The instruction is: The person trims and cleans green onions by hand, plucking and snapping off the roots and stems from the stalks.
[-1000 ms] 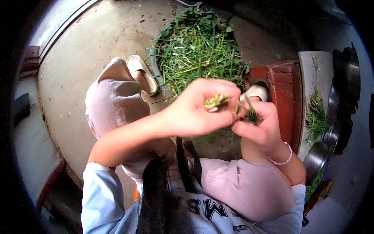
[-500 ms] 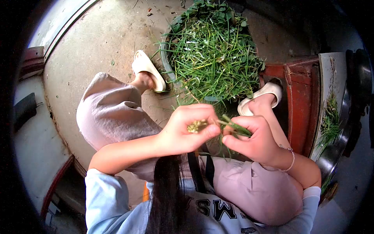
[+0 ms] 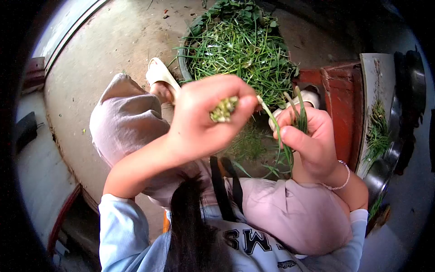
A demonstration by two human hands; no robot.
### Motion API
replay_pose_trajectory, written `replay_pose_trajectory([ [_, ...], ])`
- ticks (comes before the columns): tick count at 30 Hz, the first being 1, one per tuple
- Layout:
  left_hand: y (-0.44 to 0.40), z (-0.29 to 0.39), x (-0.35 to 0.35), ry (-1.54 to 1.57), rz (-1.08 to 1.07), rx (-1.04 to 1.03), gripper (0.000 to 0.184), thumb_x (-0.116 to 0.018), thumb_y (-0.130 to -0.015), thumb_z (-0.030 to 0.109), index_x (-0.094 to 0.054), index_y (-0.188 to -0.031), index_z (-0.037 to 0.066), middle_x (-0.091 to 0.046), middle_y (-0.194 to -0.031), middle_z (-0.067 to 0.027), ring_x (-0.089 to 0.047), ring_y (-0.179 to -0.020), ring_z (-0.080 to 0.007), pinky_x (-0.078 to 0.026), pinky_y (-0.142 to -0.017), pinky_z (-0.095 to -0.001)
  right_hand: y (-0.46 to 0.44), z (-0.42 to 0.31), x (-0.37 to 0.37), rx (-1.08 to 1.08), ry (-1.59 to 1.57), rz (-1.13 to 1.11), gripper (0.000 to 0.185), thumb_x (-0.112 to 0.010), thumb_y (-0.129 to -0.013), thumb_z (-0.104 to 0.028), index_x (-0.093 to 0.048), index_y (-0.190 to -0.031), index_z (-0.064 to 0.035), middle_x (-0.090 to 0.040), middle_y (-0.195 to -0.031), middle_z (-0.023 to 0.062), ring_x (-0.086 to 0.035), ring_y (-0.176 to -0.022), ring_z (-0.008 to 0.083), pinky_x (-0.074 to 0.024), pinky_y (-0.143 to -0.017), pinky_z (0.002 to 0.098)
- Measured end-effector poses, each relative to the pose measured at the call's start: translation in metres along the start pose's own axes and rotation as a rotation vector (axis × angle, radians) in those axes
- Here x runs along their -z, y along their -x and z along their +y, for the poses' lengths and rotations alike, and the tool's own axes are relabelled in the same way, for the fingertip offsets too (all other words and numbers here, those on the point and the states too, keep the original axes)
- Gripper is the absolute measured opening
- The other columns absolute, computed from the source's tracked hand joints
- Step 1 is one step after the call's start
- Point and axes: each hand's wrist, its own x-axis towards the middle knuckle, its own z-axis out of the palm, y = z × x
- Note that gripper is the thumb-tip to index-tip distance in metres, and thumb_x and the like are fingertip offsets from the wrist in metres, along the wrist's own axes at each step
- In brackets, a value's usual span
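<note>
My left hand (image 3: 210, 115) is closed around a bundle of green stalks, whose pale cut-looking ends (image 3: 224, 109) show at the curled fingers. Between its thumb and forefinger is the pale end of one long green stalk (image 3: 274, 120), which hangs down toward the right. My right hand (image 3: 310, 138) is closed on a few darker green stems (image 3: 300, 113), right of my left hand and a short gap apart from it. Beyond both hands a wide round basin (image 3: 182, 63) is heaped with long green stalks and leaves (image 3: 240, 52).
A red wooden piece (image 3: 342, 104) stands to the right, beside a pale board (image 3: 374, 77) with a bunch of greens (image 3: 377, 136) on it. A metal basin (image 3: 378, 181) is at the far right. Loose greens (image 3: 247, 143) lie on the floor between my legs.
My hands have moved apart. A long stalk now hangs from my left hand's fingertips, and my left hand has risen toward the basin. The view has shifted slightly.
</note>
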Motion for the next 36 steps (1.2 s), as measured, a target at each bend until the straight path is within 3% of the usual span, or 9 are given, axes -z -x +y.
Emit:
replay_pose_trajectory([
  [5,-0.018,0.001,-0.002,0.13,0.289,0.195,0.006,-0.053,-0.073,0.002,-0.054,-0.068,-0.001,-0.051,-0.057,0.0027,-0.044,-0.053,-0.0022,-0.036,-0.047,-0.0173,0.002,-0.004,0.005,-0.023,-0.128,0.026,0.008,-0.053,-0.074,-0.009,-0.053,-0.071,-0.0007,-0.053,-0.064,-0.0004,-0.047,-0.058,0.0039,-0.0369,-0.054,0.0173],
  [9,-0.034,-0.002,-0.009,0.109,0.406,0.191,0.007,-0.053,-0.074,0.004,-0.058,-0.074,-0.001,-0.052,-0.059,0.0029,-0.043,-0.053,-0.0008,-0.034,-0.047,-0.0153,0.002,0.0,0.009,-0.008,-0.217,0.032,0.01,-0.052,-0.075,-0.009,-0.053,-0.073,0.0004,-0.054,-0.066,0.0009,-0.047,-0.06,0.0046,-0.0374,-0.056,0.0179],
  [18,-0.026,0.006,-0.02,0.388,-0.034,0.374,0.008,-0.054,-0.073,0.005,-0.057,-0.079,0.0,-0.051,-0.07,0.0001,-0.043,-0.061,-0.0034,-0.033,-0.051,-0.0169,0.003,0.0,0.017,-0.05,-0.368,0.013,0.014,-0.05,-0.077,-0.011,-0.052,-0.082,0.0019,-0.055,-0.073,0.0036,-0.05,-0.064,0.0072,-0.0401,-0.06,0.0191],
  [20,-0.027,-0.002,-0.021,0.236,-0.095,0.284,0.018,-0.054,-0.066,-0.002,-0.056,-0.083,0.002,-0.052,-0.075,-0.0005,-0.045,-0.064,-0.0051,-0.035,-0.054,-0.0184,0.003,0.001,0.016,-0.063,-0.435,0.078,0.014,-0.05,-0.078,-0.011,-0.052,-0.083,0.0017,-0.056,-0.074,0.0038,-0.05,-0.064,0.0069,-0.04,-0.06,0.0189],
  [22,-0.026,-0.014,-0.025,-0.459,-0.097,0.084,0.029,-0.054,-0.059,-0.007,-0.056,-0.086,0.003,-0.051,-0.074,-0.0002,-0.047,-0.065,-0.0076,-0.038,-0.057,-0.0204,0.001,0.004,0.017,-0.033,-0.389,0.089,0.013,-0.051,-0.077,-0.011,-0.052,-0.083,0.0013,-0.055,-0.073,0.0033,-0.049,-0.064,0.0064,-0.0398,-0.059,0.0186],
  [24,-0.027,-0.025,-0.024,-0.508,-0.091,0.125,0.038,-0.053,-0.057,-0.008,-0.055,-0.093,0.005,-0.051,-0.073,-0.0005,-0.047,-0.066,-0.0091,-0.039,-0.061,-0.0217,-0.001,0.006,0.017,-0.003,-0.343,0.098,0.013,-0.051,-0.077,-0.01,-0.052,-0.083,0.0009,-0.055,-0.073,0.0028,-0.049,-0.065,0.0059,-0.0396,-0.059,0.0182],
  [26,-0.033,-0.021,-0.018,-0.097,-0.306,0.388,0.04,-0.054,-0.058,-0.008,-0.053,-0.096,0.004,-0.049,-0.072,0.001,-0.045,-0.065,-0.0073,-0.038,-0.059,-0.0197,-0.002,0.008,0.018,0.009,-0.305,0.117,0.011,-0.053,-0.076,-0.009,-0.053,-0.083,-0.0001,-0.054,-0.073,0.0005,-0.048,-0.065,0.0042,-0.0383,-0.058,0.0169],
  [30,-0.036,0.0,-0.01,0.482,-0.309,0.488,0.044,-0.06,-0.054,-0.005,-0.052,-0.097,0.002,-0.047,-0.071,0.0043,-0.037,-0.058,-0.0018,-0.032,-0.052,-0.0151,-0.004,0.011,0.013,0.056,-0.232,0.169,0.009,-0.055,-0.075,-0.008,-0.053,-0.081,-0.0009,-0.053,-0.072,-0.002,-0.047,-0.065,0.0025,-0.0369,-0.057,0.0157],
  [36,-0.031,0.002,-0.014,0.8,-0.312,0.543,0.055,-0.066,-0.056,0.012,-0.047,-0.106,0.0,-0.053,-0.095,-0.0043,-0.043,-0.065,-0.003,-0.036,-0.059,-0.0161,-0.009,0.008,0.0,0.202,-0.129,0.158,0.007,-0.056,-0.074,-0.004,-0.053,-0.078,0.0005,-0.054,-0.076,-0.0011,-0.048,-0.07,0.0031,-0.0398,-0.062,0.0168],
])
